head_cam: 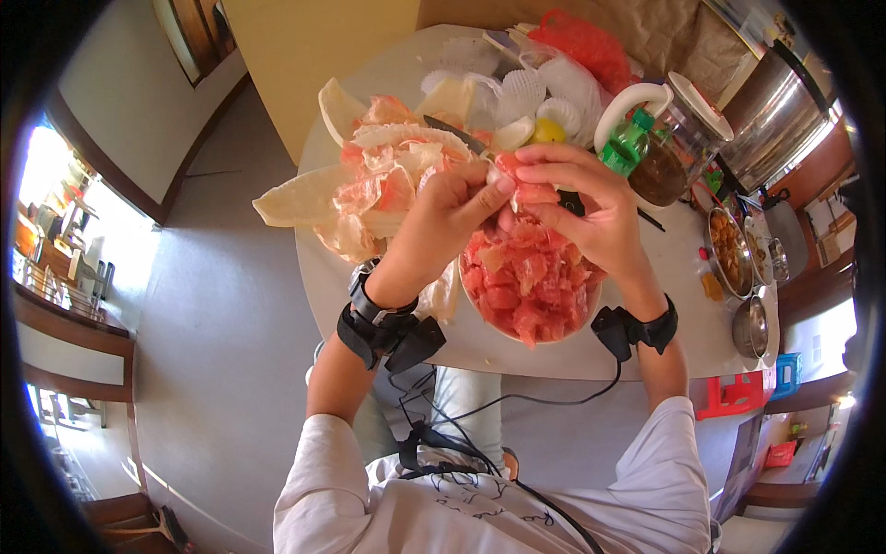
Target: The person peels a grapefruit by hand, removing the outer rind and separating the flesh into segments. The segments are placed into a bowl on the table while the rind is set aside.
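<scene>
Between both hands, above a bowl, is a piece of red pomelo flesh (534, 192) with some pale membrane on it. My left hand (457, 208) pinches its left side between thumb and fingers. The fingers of my right hand (588, 201) hold it from the right. Below them the bowl (484, 325) is heaped with chunks of red pomelo pulp (529, 284). To the left of my left hand lies a pile of peeled pomelo membranes (381, 187) and thick pale rind (294, 197). A knife (453, 133) with a dark blade rests on this pile, its handle end hidden behind my hands.
White foam fruit nets (522, 93) and a red mesh bag (581, 45) lie at the back of the round table (429, 350). At right stand a green-capped bottle (626, 145), a lidded jug (668, 163), a dish of food (728, 251) and a metal bowl (750, 327). A cable (554, 400) hangs from my right wrist.
</scene>
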`<state>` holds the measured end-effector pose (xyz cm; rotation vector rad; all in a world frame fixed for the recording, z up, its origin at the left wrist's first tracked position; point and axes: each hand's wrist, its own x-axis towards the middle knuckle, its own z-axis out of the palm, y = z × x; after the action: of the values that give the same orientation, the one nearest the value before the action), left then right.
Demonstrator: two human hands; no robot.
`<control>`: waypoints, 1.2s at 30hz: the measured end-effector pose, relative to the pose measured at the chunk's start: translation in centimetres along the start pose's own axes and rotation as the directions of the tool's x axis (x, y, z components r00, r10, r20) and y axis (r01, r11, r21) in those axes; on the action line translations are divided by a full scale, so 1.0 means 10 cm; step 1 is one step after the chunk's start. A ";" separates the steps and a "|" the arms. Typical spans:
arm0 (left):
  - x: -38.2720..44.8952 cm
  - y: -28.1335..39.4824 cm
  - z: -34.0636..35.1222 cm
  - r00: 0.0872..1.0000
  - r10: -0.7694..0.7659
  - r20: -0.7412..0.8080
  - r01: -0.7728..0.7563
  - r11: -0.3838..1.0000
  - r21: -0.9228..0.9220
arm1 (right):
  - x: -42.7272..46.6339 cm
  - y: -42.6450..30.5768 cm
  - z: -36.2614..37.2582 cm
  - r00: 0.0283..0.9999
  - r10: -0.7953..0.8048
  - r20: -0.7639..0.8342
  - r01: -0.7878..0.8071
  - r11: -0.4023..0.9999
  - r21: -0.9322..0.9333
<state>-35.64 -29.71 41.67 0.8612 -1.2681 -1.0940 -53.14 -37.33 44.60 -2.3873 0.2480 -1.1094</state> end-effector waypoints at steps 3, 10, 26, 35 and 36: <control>0.01 -0.02 -0.02 0.999 0.031 -0.006 -0.031 0.998 0.054 | -0.01 -0.02 0.02 1.000 0.012 -0.001 -0.012 1.000 0.018; -0.01 -0.09 0.07 0.997 0.080 -0.013 -0.078 0.986 0.146 | -0.04 -0.04 0.09 0.915 0.404 -0.003 -0.359 0.816 0.454; -0.03 -0.09 0.10 0.995 0.064 0.071 -0.070 0.993 0.093 | -0.08 -0.05 0.06 0.910 0.415 0.029 -0.397 0.846 0.355; 0.00 -0.14 0.06 0.985 0.064 0.159 -0.064 0.998 -0.005 | -0.12 -0.10 0.09 0.919 0.393 -0.035 -0.363 0.877 0.314; 0.00 -0.15 0.06 0.984 0.068 0.167 -0.066 0.998 -0.012 | -0.13 -0.11 0.09 0.921 0.387 -0.040 -0.358 0.883 0.303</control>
<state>-36.48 -30.10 40.34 0.7281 -1.4212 -1.1344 -53.33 -35.62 43.79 -1.9224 0.5189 -1.0015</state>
